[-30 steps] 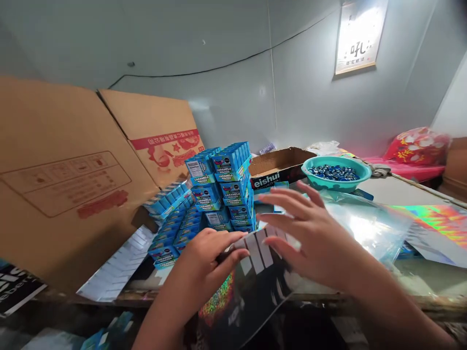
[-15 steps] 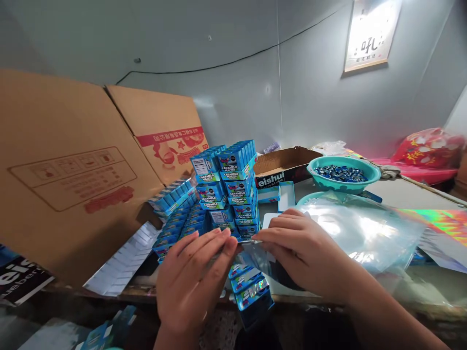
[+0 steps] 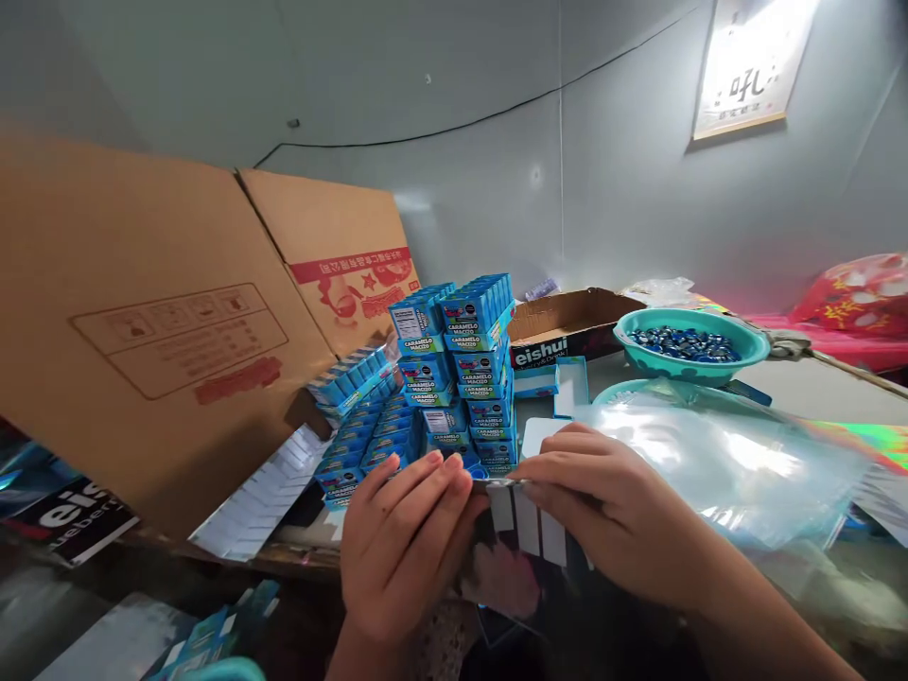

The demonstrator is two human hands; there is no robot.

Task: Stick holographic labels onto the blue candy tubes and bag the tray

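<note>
Fingers (image 3: 560,463) of the right hand (image 3: 614,515) pinch the top edge of a shiny dark sheet (image 3: 525,570) with white strips (image 3: 526,522), just in front of the stacked blue boxes (image 3: 482,366). Fingers of the left hand (image 3: 401,553) sit close together, a bit bent, by the sheet's left end; you can't tell if they grip it.

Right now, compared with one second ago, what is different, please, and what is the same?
The right hand, then spread open, has come down and closed at the top edge of the glossy dark item. The left hand stays on this item, its fingers now straighter. The view has turned slightly left. The stacked blue boxes and the teal basin stayed where they were.
</note>
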